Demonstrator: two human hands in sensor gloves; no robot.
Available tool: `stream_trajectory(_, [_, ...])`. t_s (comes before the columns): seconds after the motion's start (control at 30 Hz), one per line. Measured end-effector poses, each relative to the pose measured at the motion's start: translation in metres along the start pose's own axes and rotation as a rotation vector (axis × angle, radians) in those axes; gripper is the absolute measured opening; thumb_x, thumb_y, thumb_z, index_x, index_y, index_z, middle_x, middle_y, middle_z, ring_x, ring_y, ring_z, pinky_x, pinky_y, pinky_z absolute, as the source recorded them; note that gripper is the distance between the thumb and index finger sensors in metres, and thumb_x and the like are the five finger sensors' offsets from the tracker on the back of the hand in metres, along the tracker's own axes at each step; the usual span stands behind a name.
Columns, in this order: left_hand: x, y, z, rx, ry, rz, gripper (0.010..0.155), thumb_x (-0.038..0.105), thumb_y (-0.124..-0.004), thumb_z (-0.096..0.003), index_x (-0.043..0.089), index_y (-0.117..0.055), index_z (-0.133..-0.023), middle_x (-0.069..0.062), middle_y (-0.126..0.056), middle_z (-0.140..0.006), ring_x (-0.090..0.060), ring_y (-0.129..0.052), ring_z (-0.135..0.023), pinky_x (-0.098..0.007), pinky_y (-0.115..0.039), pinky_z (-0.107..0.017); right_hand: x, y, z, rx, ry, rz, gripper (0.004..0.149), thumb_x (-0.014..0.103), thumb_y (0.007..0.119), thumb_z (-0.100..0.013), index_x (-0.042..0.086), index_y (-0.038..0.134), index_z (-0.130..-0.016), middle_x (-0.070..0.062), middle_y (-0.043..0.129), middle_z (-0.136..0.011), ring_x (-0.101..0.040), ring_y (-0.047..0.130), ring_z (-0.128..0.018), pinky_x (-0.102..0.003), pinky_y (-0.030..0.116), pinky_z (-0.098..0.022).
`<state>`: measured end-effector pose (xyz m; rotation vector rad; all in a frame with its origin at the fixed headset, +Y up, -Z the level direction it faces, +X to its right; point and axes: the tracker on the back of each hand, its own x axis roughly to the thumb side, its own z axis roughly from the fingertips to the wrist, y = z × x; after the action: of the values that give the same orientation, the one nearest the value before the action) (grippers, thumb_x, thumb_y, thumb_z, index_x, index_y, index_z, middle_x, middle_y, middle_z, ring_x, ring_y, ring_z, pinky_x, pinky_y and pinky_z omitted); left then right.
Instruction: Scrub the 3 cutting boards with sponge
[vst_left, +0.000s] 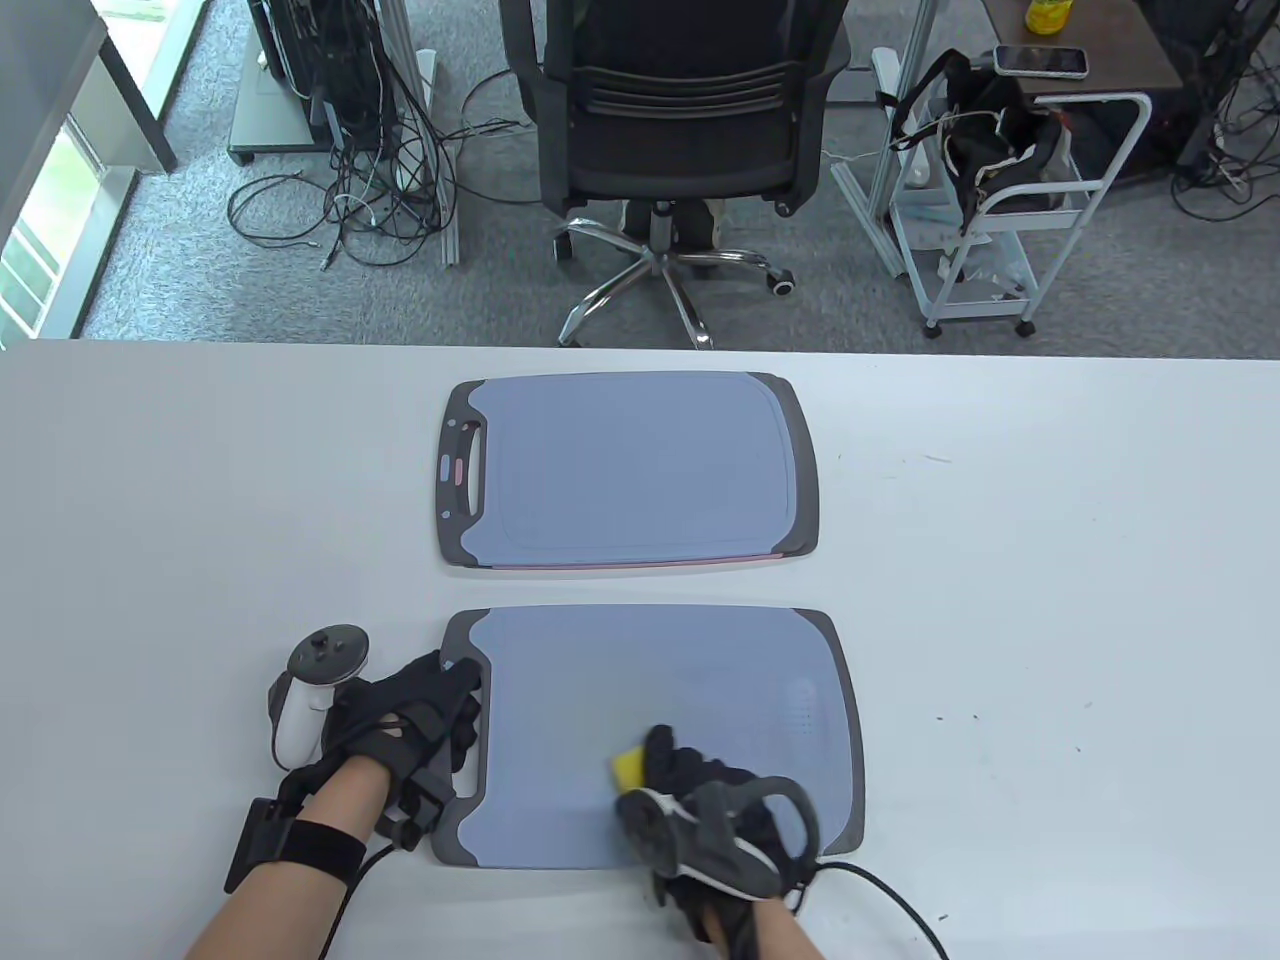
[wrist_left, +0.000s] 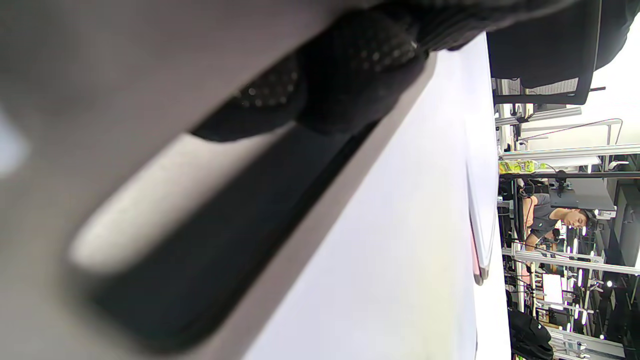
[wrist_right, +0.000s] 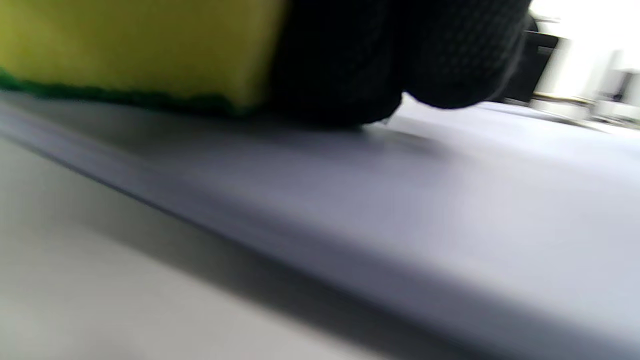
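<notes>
Our right hand (vst_left: 700, 790) presses the yellow sponge (vst_left: 628, 768) onto the blue-grey plastic cutting board (vst_left: 660, 690), whose unscrubbed length runs away leftward and rightward; our left hand (vst_left: 420, 735) grips its handle end.

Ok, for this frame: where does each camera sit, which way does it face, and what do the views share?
Table view: above the table, looking down and outward; near cutting board, far cutting boards, office chair; both hands, left hand at the board's handle, right hand on the sponge.
Left wrist view: low, on its side, along the table; fingers on the blurred handle.
Right wrist view: skimming the board; fingers.
Shared: sponge and near cutting board.
</notes>
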<state>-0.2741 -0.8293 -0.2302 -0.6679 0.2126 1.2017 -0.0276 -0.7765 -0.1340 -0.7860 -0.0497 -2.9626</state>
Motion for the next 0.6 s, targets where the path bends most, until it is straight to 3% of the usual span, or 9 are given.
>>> stream_trajectory(0.13, [0.0, 0.0, 0.0, -0.003, -0.004, 0.002, 0.053, 0.053, -0.07, -0.0617, 0.013, -0.069, -0.097, 0.004, -0.093, -0.069, -0.001, -0.107, -0.038, -0.029, -0.101, -0.032, 0.071, -0.009, -0.024, -0.027, -0.185, 0.042, 0.075, 0.06, 0.066, -0.049, 0.009, 0.062, -0.103, -0.008, 0.085, -0.066, -0.013, 0.092, -0.042, -0.039, 0.083, -0.04])
stream_trajectory(0.23, [0.0, 0.0, 0.0, -0.014, -0.003, 0.003, 0.054, 0.053, -0.07, -0.0615, 0.012, -0.069, -0.097, 0.004, -0.093, -0.07, -0.001, -0.108, -0.038, -0.03, -0.101, -0.032, 0.062, -0.008, -0.022, -0.022, -0.17, 0.053, 0.074, 0.062, 0.065, -0.049, 0.014, 0.06, -0.105, -0.005, 0.084, -0.069, -0.011, 0.091, -0.043, -0.038, 0.083, -0.041])
stream_trajectory(0.4, [0.0, 0.0, 0.0, -0.006, -0.003, -0.002, 0.054, 0.053, -0.07, -0.0616, 0.012, -0.069, -0.097, 0.005, -0.093, -0.069, -0.001, -0.108, -0.038, -0.029, -0.101, -0.032, -0.029, 0.005, 0.016, 0.038, 0.085, 0.03, 0.074, 0.061, 0.065, -0.049, 0.013, 0.06, -0.105, -0.006, 0.084, -0.069, -0.013, 0.092, -0.043, -0.039, 0.083, -0.04])
stream_trajectory(0.47, [0.0, 0.0, 0.0, 0.002, -0.004, -0.008, 0.053, 0.053, -0.07, -0.0617, 0.012, -0.069, -0.097, 0.005, -0.094, -0.069, -0.001, -0.108, -0.037, -0.029, -0.101, -0.031, -0.085, 0.013, 0.048, 0.077, 0.258, 0.0, 0.074, 0.06, 0.066, -0.049, 0.013, 0.06, -0.105, -0.007, 0.084, -0.069, -0.014, 0.092, -0.043, -0.04, 0.083, -0.04])
stream_trajectory(0.6, [0.001, -0.001, 0.0, 0.021, -0.006, -0.023, 0.053, 0.052, -0.071, -0.0615, 0.013, -0.07, -0.097, 0.005, -0.094, -0.068, 0.0, -0.107, -0.036, -0.028, -0.101, -0.031, -0.162, 0.025, 0.1, 0.128, 0.548, -0.04, 0.074, 0.059, 0.066, -0.049, 0.01, 0.062, -0.104, -0.008, 0.085, -0.068, -0.015, 0.092, -0.042, -0.041, 0.082, -0.039])
